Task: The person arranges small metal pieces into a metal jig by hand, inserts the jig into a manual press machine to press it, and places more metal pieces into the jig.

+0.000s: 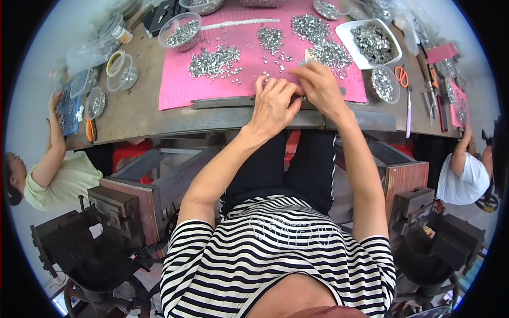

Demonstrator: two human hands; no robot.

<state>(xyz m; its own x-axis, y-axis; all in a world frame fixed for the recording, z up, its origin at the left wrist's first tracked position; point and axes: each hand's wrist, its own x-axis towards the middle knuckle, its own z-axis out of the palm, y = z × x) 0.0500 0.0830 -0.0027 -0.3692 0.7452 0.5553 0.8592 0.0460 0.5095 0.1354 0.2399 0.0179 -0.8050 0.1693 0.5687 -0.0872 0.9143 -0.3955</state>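
Note:
My left hand (273, 103) and my right hand (321, 87) meet at the near edge of a pink mat (175, 85) on a worn table (132, 114). Both pinch at a long grey metal strip (222, 102) that lies along the mat's front edge. What sits between the fingertips is too small to make out. Several heaps of small silvery metal parts (214, 61) lie spread over the mat beyond my hands. A long thin row of parts (238, 23) runs across the mat's far side.
A white tray (345, 33) and clear bowls (183, 31) hold more metal parts. Orange-handled scissors (402, 77) lie at the right. Two other people sit at the left (58, 175) and right (464, 175). Dark iron press machines (95, 233) stand below on both sides.

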